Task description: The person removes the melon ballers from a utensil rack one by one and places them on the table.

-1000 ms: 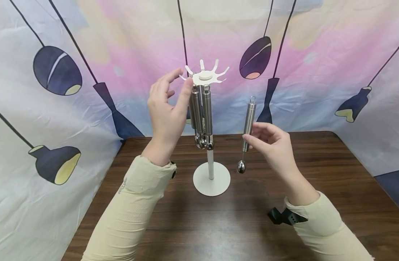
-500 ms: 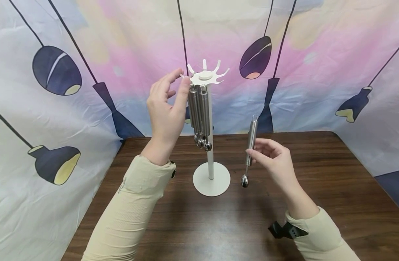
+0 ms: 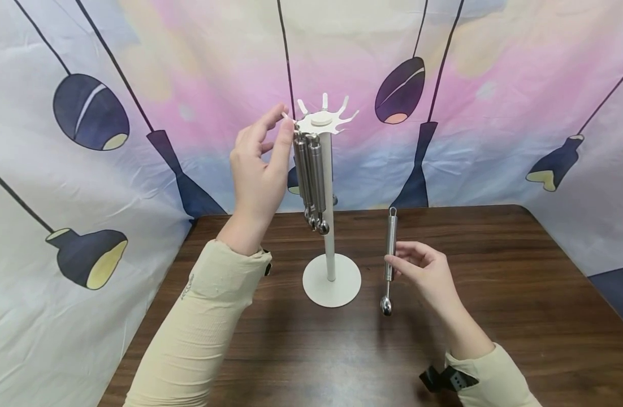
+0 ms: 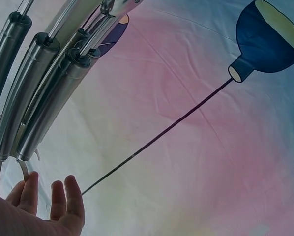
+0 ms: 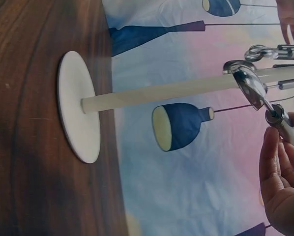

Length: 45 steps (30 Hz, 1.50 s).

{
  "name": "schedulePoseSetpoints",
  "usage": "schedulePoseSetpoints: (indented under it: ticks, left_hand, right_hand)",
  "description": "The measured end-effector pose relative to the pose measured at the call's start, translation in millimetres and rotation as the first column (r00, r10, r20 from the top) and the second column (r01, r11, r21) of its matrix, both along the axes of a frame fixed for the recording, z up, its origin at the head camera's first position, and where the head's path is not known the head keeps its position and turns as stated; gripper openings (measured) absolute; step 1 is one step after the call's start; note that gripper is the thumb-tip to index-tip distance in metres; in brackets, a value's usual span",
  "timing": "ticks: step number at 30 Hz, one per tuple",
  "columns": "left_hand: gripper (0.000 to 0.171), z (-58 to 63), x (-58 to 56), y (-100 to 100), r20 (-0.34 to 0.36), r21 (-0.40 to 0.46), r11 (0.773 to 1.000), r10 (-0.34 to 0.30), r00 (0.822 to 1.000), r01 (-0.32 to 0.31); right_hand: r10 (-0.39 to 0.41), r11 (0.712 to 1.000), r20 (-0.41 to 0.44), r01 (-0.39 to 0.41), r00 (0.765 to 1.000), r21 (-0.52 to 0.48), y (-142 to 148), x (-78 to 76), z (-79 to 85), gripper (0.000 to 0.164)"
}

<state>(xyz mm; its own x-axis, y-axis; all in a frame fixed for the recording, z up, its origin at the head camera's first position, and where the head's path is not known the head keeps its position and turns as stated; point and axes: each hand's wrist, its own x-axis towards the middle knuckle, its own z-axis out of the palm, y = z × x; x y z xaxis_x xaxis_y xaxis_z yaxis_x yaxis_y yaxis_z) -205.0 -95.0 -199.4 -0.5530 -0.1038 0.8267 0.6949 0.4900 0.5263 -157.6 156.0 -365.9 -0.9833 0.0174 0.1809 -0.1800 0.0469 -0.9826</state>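
Observation:
A white rotating utensil stand [image 3: 334, 294] has a star-shaped top [image 3: 321, 118] with curved hooks. Several steel utensils [image 3: 316, 169] with tubular handles and small shiny heads hang from its left side. At that side my left hand [image 3: 260, 164] pinches one hook between thumb and index finger; the other fingers are spread behind. In the left wrist view its fingertips [image 4: 31, 182] are right at a hook below the handles. My right hand [image 3: 427, 277] grips the handle of a steel melon baller [image 3: 391, 243], upright, loop up and small scoop down, right of the stand.
The stand is on a dark wooden table [image 3: 494, 260]. Behind it hangs a pastel cloth backdrop [image 3: 230, 51] with printed lamps. Black straps [image 3: 446, 379] are on the sleeved wrists.
The melon baller and my right hand have come down, away from the stand's top. The stand's top has turned slightly, shifting the hanging utensils left, while my left hand stays at the hook.

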Motion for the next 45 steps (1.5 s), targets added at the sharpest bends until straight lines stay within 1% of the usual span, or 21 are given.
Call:
schedulePoseSetpoints:
  ticks: [3,7,14,19,26,32,37,45]
  left_hand:
    - [0.036,0.3,-1.3,0,0.009,-0.002,1.000,0.000,1.000,0.000]
    - [0.036,0.7,-2.8,0,0.031,0.001,1.000,-0.004,0.999,0.004]
    - [0.035,2.0,-4.5,0,0.054,0.011,1.000,-0.006,0.999,0.005]
    - [0.036,4.1,-6.8,-3,0.084,0.006,1.000,-0.005,0.996,0.005]
    - [0.037,7.9,-9.8,-4,0.104,-0.018,0.999,-0.027,0.994,0.029]
    - [0.035,9.4,-12.5,-4,0.107,-0.016,0.999,-0.043,0.993,0.045]
    - [0.035,9.6,-13.6,-4,0.092,-0.018,0.998,-0.062,0.994,0.064]
    - [0.035,10.0,-16.5,-5,0.072,0.018,0.994,-0.108,0.992,0.107]
  right_hand:
    - [-0.005,1.000,0.016,0.004,1.000,0.030,0,0.9,-7.2,0.035]
    - [-0.012,0.998,0.024,0.011,1.000,0.064,0,1.5,-16.8,0.035]
    - [-0.020,0.997,0.093,0.013,0.995,0.078,0,0.9,-31.6,0.036]
    - [-0.018,0.996,0.131,0.006,0.991,0.089,1,-1.8,-41.1,0.036]
    - [-0.012,0.996,0.177,-0.004,0.984,0.088,0,-6.2,-54.5,0.037]
    - [-0.005,0.995,0.215,-0.018,0.977,0.102,-2,-10.4,-66.7,0.037]
    - [-0.002,0.991,0.242,-0.031,0.970,0.133,-2,-10.7,-75.1,0.038]
    - [0.020,0.987,0.279,-0.063,0.960,0.147,-2,-13.2,-88.5,0.038]
